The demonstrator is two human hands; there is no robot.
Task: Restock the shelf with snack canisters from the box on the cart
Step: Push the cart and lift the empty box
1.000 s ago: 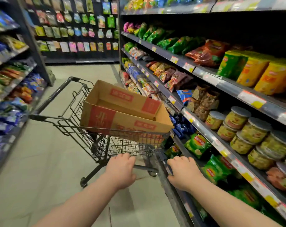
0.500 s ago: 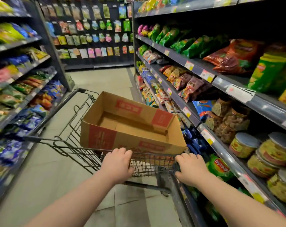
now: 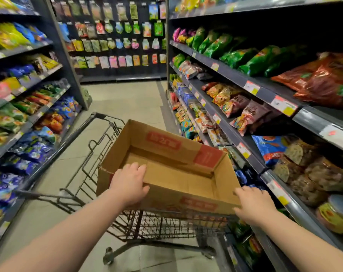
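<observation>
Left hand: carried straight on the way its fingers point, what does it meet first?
The left hand grips the near rim of the cardboard box, fingers pointing inward. It would probably meet the box's bare floor first, then its far wall, though depth is unclear.

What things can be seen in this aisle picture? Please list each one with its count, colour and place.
cardboard box: one, brown with red labels, on the cart, nothing seen inside
cart: one, dark wire, middle of aisle
snack canister: one plainly seen, yellow label, grey lid, low right shelf
green bags: several, green, upper right shelf
red-brown bags: a few, red-brown, right shelf, nearer
price tags: many, white and yellow, right shelf edges
hanging packets: many, mixed colours, back wall
blue bags: many, blue, low left shelves
left hand: one, grips the box's near wall
right hand: one, holds the box's near right corner
</observation>
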